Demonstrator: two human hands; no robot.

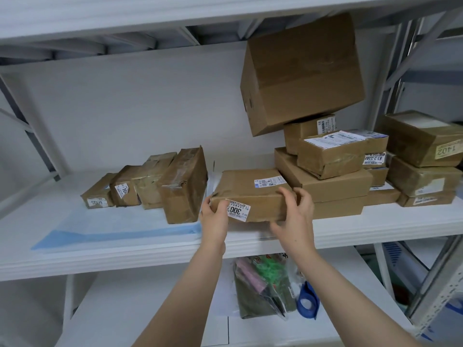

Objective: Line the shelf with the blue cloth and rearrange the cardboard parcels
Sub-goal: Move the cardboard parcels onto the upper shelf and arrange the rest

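This looks like a parcel storeroom or pick-up depot. White metal shelving with a slotted upright at the lower right fills the frame. At centre and right, taped cardboard parcels sit stacked, bearing printed shipping labels and numbered stickers. On the lower shelf, at bottom centre, lies what looks like a blue tape dispenser.

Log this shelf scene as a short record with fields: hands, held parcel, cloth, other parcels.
left hand: grips the near left corner of the flat brown cardboard parcel
right hand: grips its near right corner
blue cloth: spread on the left part of the white shelf
row of four brown parcels: standing on the cloth, left of the held parcel
large brown cardboard box: tilted atop the stack of parcels at right
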